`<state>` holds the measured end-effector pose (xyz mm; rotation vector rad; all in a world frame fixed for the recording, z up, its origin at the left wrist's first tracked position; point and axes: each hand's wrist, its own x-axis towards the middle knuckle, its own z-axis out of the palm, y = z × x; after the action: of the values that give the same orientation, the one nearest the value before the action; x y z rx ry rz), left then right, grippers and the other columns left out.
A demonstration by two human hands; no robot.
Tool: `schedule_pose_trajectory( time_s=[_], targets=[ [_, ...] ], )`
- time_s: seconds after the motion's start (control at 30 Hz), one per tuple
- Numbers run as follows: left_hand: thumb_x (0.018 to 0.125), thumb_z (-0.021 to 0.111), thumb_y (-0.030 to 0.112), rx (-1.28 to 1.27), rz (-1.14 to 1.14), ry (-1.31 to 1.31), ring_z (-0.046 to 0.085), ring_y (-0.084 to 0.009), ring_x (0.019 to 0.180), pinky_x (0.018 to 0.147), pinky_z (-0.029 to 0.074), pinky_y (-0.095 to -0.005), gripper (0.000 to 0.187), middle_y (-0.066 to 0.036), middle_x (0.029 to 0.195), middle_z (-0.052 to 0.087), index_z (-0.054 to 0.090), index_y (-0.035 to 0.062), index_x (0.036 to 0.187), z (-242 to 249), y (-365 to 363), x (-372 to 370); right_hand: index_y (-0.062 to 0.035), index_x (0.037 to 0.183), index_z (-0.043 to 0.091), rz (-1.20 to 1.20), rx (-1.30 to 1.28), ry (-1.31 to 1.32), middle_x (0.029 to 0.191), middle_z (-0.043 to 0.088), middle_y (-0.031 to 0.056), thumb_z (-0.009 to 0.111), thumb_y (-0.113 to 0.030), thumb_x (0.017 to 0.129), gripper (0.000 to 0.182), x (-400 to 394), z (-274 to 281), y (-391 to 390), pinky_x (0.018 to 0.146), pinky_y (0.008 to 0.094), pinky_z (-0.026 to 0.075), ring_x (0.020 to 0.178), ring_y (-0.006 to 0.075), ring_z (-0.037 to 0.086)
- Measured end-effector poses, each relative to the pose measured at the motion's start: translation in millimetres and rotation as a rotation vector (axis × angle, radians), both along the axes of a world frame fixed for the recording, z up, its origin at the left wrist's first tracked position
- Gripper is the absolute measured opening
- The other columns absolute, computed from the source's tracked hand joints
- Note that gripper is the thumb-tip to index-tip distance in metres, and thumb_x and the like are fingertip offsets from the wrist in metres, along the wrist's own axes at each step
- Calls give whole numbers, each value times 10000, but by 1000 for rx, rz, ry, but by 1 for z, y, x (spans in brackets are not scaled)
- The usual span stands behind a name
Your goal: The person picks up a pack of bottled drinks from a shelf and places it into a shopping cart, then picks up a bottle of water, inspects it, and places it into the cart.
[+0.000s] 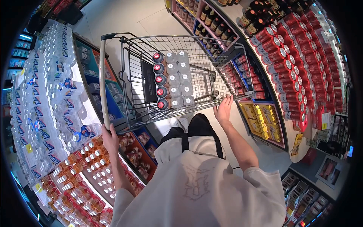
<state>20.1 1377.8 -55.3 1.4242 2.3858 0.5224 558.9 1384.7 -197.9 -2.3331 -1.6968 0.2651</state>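
Now steering cart [181, 72]: left hand [110, 137] wrapped around handle [102, 83], right hand [223, 109] fingers spread against basket rim. Bottles [173, 80] aboard; next, push straight down aisle.

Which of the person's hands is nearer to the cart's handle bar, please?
Left. The left hand grips the handle bar at its end; the right hand holds the cart's opposite wire rim.

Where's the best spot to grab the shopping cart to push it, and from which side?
Probably the handle bar, from the side nearest the person. It is a long, smooth, rounded bar across the cart end, so fingers can wrap it. The left hand already grips one end; the right hand rests on the basket's wire rim, a thinner hold.
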Motion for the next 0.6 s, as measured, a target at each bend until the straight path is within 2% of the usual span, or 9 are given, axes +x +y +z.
schedule_pose_trajectory(
  time_s=[0.03,0.07,0.1,0.17,0.23,0.3,0.37,0.4,0.6],
  targets=[
    [1107,551,375,0,44,-25,693,-422,874,774,524,-482,400,-236,992,711,578,36,1318,2,-12,8,99,1340,471,15,-6,2,1508,398,299,827,-137,825,669,4,3,3,1269,503,309,1562,490,187],
    [1101,570,427,82,42,-4,681,-314,839,775,526,-415,466,-183,934,688,583,19,1326,-13,-28,5,92,1337,473,37,-5,23,1514,393,294,828,-130,822,663,9,5,5,1263,507,320,1562,492,184],
    [1101,570,427,73,66,2,681,-314,839,775,526,-415,466,-183,934,688,583,19,1326,-12,-36,13,85,1334,475,62,-6,46,1519,388,288,828,-123,820,658,14,6,8,1257,510,331,1563,493,180],
    [1103,585,390,76,148,-98,664,-270,881,817,519,-390,437,-149,981,691,586,10,1320,-6,-61,31,76,1334,474,125,-21,75,1526,378,287,829,-107,815,655,25,6,10,1252,512,339,1561,496,179],
    [1105,603,288,137,203,-64,631,-209,895,842,515,-355,356,-138,991,676,595,-15,1293,-17,-85,41,74,1331,477,192,-8,103,1525,376,289,823,-98,819,642,33,12,20,1250,518,339,1562,496,172],
    [1103,607,282,193,241,-86,625,-200,897,848,514,-346,355,-136,998,677,596,-20,1289,-14,-100,60,70,1326,479,257,-17,127,1523,372,287,814,-75,816,628,43,12,30,1243,526,336,1560,499,170],
    [1102,611,275,142,315,-71,626,-197,902,852,513,-342,350,-131,1006,681,597,-23,1285,-2,-109,82,68,1325,479,323,23,151,1518,371,282,801,-59,821,611,53,8,40,1240,537,322,1557,503,169],
    [1099,607,272,188,322,-94,631,-255,928,898,513,-369,360,-163,1060,679,593,-24,1302,-5,-115,87,72,1324,474,360,30,165,1510,371,279,787,-49,826,600,55,10,45,1239,548,307,1553,507,173],
    [1093,612,284,209,463,-97,609,-270,878,842,505,-384,357,-176,1009,658,601,-18,1282,1,-133,125,32,1325,484,506,68,213,1503,399,247,762,-5,807,589,66,5,80,1239,553,300,1536,487,218]
  ],
)
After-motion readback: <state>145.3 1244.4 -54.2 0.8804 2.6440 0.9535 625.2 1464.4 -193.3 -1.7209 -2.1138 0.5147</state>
